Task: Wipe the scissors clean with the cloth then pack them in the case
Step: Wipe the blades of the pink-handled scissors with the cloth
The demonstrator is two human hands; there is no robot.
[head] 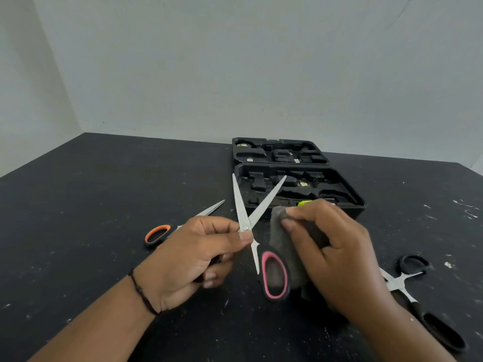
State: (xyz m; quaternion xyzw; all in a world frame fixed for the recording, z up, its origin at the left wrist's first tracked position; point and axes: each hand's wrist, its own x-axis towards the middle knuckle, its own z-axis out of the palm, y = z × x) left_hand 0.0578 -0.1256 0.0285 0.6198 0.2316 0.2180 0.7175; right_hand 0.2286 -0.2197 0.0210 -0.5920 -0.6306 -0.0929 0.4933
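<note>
L hand (193, 253) hides one handle | pink scissors (257, 205) open | R hand (332, 246) pinches cloth (281, 239)

No text, brand, number or sign can be read anywhere. The open black case (295, 184) carries a few small pale stickers (303, 183) in its moulded compartments, but they are too small and blurred to tell whether they are printed. The scissors show no legible marking either.

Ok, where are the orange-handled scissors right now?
In the head view, the orange-handled scissors lie on the black table just behind the left hand, left of the open case, untouched.
</note>
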